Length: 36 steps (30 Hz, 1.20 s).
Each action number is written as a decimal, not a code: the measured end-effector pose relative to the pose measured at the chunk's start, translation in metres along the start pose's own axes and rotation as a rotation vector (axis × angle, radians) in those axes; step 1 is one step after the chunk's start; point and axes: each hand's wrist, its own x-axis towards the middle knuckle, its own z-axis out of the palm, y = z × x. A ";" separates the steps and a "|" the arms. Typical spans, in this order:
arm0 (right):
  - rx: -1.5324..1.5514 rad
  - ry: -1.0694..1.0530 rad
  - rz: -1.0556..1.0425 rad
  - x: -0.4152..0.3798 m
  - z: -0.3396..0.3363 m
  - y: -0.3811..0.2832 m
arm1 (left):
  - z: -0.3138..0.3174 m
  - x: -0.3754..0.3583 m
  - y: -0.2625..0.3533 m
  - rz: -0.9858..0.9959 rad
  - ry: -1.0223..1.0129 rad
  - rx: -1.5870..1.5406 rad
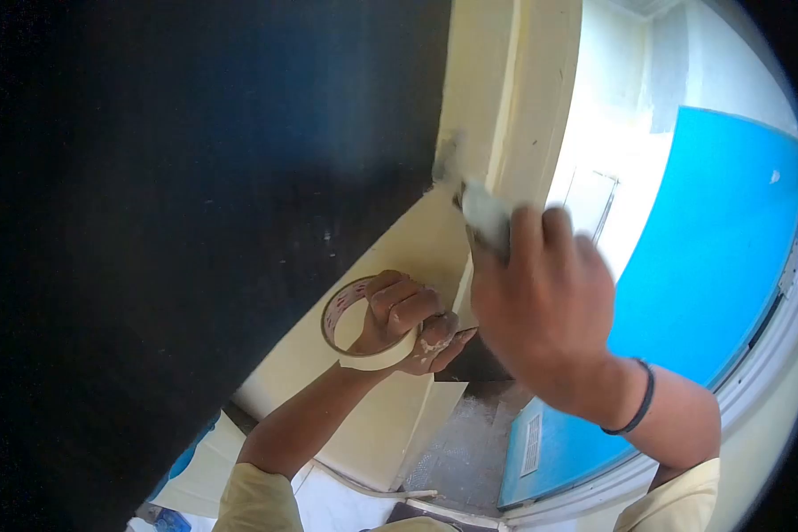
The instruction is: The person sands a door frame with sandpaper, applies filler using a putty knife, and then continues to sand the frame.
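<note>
Left hand (408, 321) closed around roll of masking tape (356, 330), low beside cream door frame (505, 97). Right hand (545, 306) gripping blurred scraper (486, 213), blade against frame. Dark wall (195, 204) left, blue door (727, 248) right.

Left hand (408, 319) fingers curled, gripping; right hand (545, 306) raised, blurred, fingers closed.

A roll of masking tape (363, 330) is gripped by the left hand (408, 321), while a scraper (483, 213) is pressed against the cream door frame (505, 97) by the right hand (545, 310)
</note>
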 end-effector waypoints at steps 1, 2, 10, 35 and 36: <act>-0.006 0.031 0.014 0.010 -0.001 0.007 | 0.001 -0.001 0.002 -0.003 0.004 0.007; -0.048 0.086 0.011 0.022 0.003 0.013 | 0.003 -0.004 0.005 -0.030 0.024 -0.008; 0.098 -0.104 -0.101 0.005 -0.004 0.005 | 0.001 0.002 -0.005 0.033 -0.113 -0.072; 0.243 0.287 -0.035 -0.005 0.039 0.039 | 0.006 -0.010 0.008 0.088 -0.191 -0.028; 0.178 0.231 0.023 0.003 0.040 0.038 | 0.006 -0.007 0.007 0.111 -0.178 0.002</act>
